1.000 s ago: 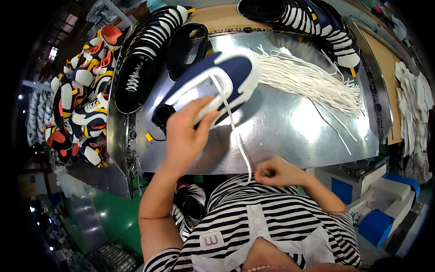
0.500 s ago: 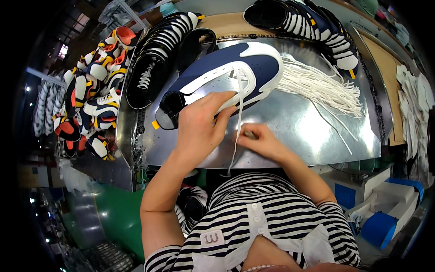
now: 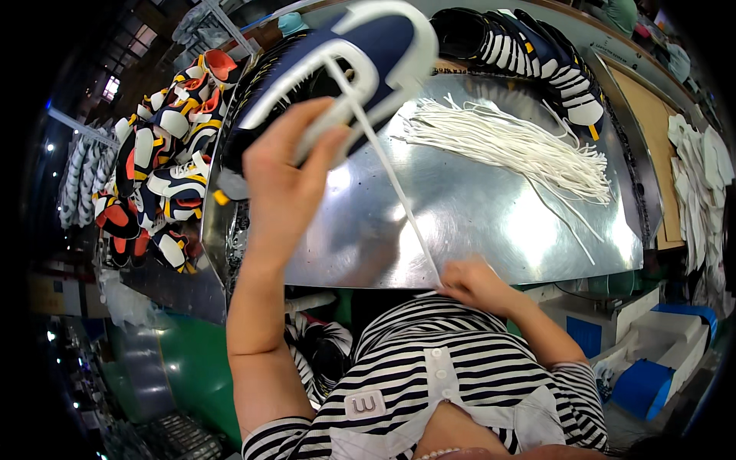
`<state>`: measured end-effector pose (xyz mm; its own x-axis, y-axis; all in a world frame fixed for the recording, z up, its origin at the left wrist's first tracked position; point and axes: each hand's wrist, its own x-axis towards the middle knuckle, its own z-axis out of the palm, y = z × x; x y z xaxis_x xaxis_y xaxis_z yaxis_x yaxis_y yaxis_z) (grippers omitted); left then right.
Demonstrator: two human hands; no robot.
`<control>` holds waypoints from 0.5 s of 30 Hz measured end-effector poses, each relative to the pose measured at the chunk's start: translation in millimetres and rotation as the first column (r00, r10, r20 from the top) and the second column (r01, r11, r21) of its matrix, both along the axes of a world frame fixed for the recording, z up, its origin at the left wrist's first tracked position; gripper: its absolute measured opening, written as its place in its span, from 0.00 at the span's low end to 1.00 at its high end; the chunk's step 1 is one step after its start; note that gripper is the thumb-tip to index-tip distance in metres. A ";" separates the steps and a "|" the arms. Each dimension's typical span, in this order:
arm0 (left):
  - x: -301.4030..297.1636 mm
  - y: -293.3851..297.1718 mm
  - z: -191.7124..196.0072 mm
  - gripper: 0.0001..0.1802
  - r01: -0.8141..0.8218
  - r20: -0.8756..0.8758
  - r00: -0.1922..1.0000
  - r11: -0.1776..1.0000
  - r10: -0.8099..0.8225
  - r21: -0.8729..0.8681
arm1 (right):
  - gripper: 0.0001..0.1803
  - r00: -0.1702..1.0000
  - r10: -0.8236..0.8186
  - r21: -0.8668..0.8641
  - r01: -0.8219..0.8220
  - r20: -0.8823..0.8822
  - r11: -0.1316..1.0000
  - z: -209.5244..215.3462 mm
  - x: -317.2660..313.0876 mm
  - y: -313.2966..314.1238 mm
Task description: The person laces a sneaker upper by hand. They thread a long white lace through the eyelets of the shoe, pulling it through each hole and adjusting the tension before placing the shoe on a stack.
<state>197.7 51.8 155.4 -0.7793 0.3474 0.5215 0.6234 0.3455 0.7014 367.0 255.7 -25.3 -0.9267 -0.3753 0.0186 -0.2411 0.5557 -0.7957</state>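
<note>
A navy and white shoe upper (image 3: pixel 392 47) is held up over the table's far left, its edges slightly blurred. My left hand (image 3: pixel 285 172) is closed on its near side, thumb and fingers pinching the white rim of the lacing opening. From that opening a white shoelace (image 3: pixel 395 184) runs straight and taut down toward me. At the table's near edge my right hand (image 3: pixel 474 284) is closed round the lace's lower part, and a short end shows beside the fingers. The grip of my right fingertips is partly hidden.
A bundle of white laces (image 3: pixel 510 146) lies on the metal table (image 3: pixel 368 245). Nested shoe uppers (image 3: pixel 529 54) line the far right edge. On the left hangs a pile of finished-looking colourful uppers (image 3: pixel 165 153). White cut pieces (image 3: pixel 701 184) lie far right; a blue-grey machine (image 3: pixel 644 360) stands below.
My left hand has lifted the shoe upper up and to the left. My right hand has moved down and right toward my body, and the slack lace is now taut.
</note>
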 end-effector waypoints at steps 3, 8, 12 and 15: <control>-10.3 0.5 -1.9 0.11 0.105 0.105 0.990 0.991 -0.096 -0.084 | 0.05 0.972 -0.115 -0.184 0.153 0.203 0.971 5.0 48.1 31.4; 11.9 5.9 -129.2 0.16 0.299 0.235 0.948 0.849 -0.213 -0.436 | 0.09 0.801 -0.453 -0.497 0.598 0.390 0.630 35.0 37.9 46.6; 21.3 18.5 -139.6 0.18 0.392 0.403 0.899 0.721 -0.170 -0.572 | 0.10 0.798 -0.503 -0.561 0.596 0.333 0.574 32.0 -22.0 27.7; 22.4 23.4 -125.7 0.18 0.385 0.282 0.923 0.656 -0.262 -0.649 | 0.13 0.838 -0.508 -0.534 0.527 0.199 0.661 13.0 -60.0 16.8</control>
